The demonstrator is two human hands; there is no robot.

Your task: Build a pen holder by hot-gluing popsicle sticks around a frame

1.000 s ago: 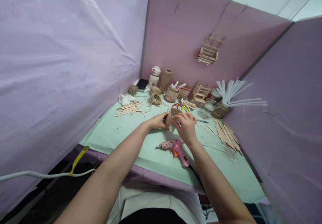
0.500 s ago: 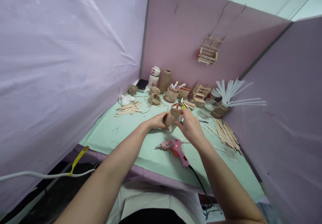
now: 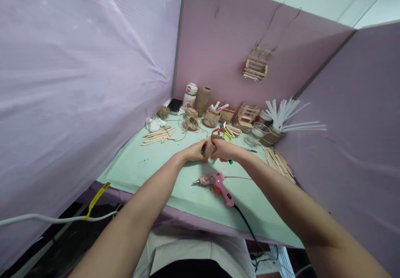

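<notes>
A small cup (image 3: 208,149) faced with wooden craft sticks stands at the middle of the table, its lower part pale and see-through. My left hand (image 3: 196,150) is closed around its left side. From the right, my right hand (image 3: 221,149) grips the cup's front and near rim, hiding much of it. Nearer to me lies a pink hot glue gun (image 3: 218,183) on its side, its red light lit and its metal nozzle pointing left. Just behind the cup are pliers (image 3: 226,132) with red and yellow handles. A red and green item (image 3: 230,161) partly shows below my right wrist.
Craft sticks lie in piles at left (image 3: 159,135) and right (image 3: 279,163). Along the back stand twine (image 3: 190,122), a bottle (image 3: 189,97), a stick-covered pen cup (image 3: 211,118), a clear plastic cup (image 3: 258,133) and white glue sticks (image 3: 283,113). The glue gun's black cord (image 3: 245,224) runs over the front edge.
My right hand has moved left across the cup's front, with the forearm swinging further out to the right. The left hand stays on the cup; the glue gun has not moved.
</notes>
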